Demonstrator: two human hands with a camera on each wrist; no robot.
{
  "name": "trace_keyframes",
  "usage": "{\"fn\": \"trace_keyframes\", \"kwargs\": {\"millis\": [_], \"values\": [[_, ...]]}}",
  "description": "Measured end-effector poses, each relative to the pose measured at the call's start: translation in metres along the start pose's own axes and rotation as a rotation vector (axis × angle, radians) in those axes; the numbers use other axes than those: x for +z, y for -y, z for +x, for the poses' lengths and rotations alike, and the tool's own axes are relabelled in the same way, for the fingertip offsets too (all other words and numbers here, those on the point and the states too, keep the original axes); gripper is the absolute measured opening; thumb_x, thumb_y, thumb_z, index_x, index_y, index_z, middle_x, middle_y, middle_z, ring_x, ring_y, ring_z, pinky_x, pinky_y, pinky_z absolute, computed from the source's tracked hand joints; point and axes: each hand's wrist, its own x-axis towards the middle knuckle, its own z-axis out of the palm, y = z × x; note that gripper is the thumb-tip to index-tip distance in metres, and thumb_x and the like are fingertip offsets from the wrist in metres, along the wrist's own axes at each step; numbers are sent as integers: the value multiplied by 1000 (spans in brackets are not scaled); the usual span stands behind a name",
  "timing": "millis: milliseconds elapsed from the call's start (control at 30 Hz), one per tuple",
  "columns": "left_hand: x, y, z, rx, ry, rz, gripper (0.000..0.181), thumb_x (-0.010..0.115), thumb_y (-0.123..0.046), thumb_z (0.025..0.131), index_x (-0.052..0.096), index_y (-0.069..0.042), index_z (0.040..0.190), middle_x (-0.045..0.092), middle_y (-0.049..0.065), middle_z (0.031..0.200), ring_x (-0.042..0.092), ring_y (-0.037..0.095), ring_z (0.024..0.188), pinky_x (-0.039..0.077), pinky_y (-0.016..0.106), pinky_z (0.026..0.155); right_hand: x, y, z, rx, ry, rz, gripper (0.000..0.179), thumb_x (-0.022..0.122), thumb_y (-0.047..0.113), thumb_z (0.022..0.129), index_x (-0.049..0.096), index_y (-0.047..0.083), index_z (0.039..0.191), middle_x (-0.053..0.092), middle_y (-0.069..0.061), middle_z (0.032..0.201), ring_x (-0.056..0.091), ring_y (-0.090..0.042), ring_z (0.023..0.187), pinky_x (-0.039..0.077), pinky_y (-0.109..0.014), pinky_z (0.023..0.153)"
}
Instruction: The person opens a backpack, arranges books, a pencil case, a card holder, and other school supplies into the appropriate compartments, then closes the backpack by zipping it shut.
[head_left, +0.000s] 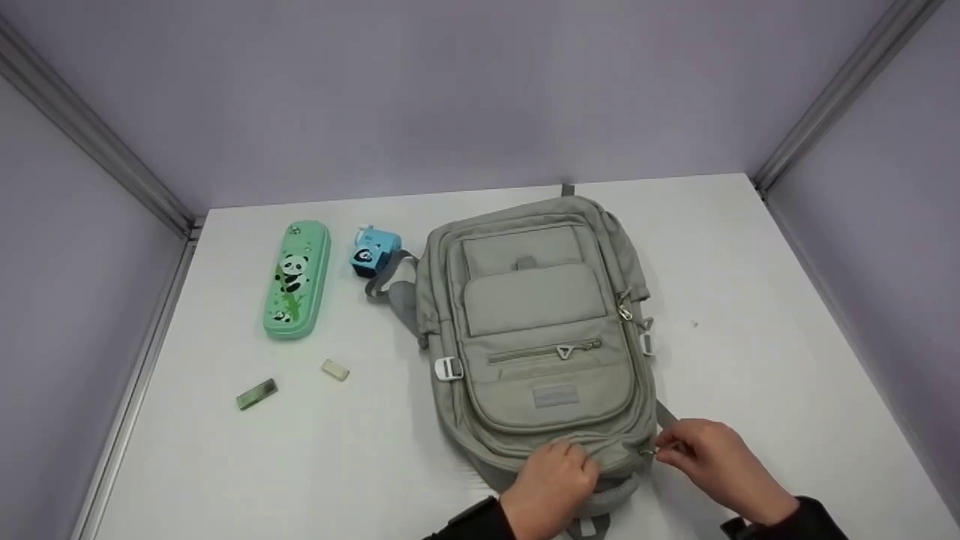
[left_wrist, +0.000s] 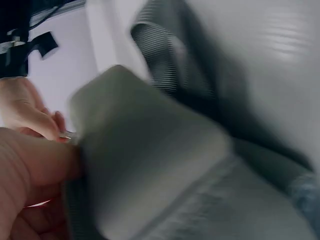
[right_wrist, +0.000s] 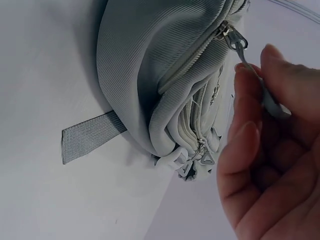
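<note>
A grey-green backpack [head_left: 536, 300] lies on the white table, its front pockets facing up. At its near end my left hand [head_left: 551, 487] grips the fabric, thumb and fingers curled at the edge; in the left wrist view the thumb [left_wrist: 40, 157] presses against the grey cloth [left_wrist: 150, 150]. My right hand [head_left: 712, 461] is at the near right corner. There it pinches a zipper pull [right_wrist: 257, 80] between thumb and fingers, clear in the right wrist view. The pull hangs from a metal slider [right_wrist: 226, 32] on the bag's zipper. Part of the near end is hidden behind my left hand.
Left of the backpack lie a green panda pencil case [head_left: 296, 279], a blue box-shaped item [head_left: 375, 251], a small pale eraser-like block [head_left: 335, 370] and a dark green block [head_left: 256, 394]. A grey strap [head_left: 390, 274] reaches toward the blue item. Walls enclose the table's back and sides.
</note>
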Motion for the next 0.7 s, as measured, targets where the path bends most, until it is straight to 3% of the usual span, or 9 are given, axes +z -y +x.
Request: {"fn": "trace_keyframes", "kwargs": {"millis": [200,367,700], "values": [[2,0,-7,4,-73,-49,13,79,-17,74,68,-22,75,59,-8,71,55,8,65,43,20,54,1,-1,-3,-21,-70,-36,11,79,12,82,69,18,80,62,9,75,49,5,66,41,-21,58],[-3,4,-14,5,-99,-103,16,81,-15,70,67,-22,74,58,-8,70,53,8,64,39,19,53,-1,-2,1,-37,-129,-60,15,78,11,82,66,20,78,60,11,76,51,3,68,42,-22,60],[-12,20,-44,-43,-165,-203,29,80,-2,53,62,-22,63,51,-8,62,47,7,57,38,18,54,0,-14,18,46,-197,-85,12,77,11,83,68,17,81,64,7,78,51,-1,70,43,-23,63]]}}
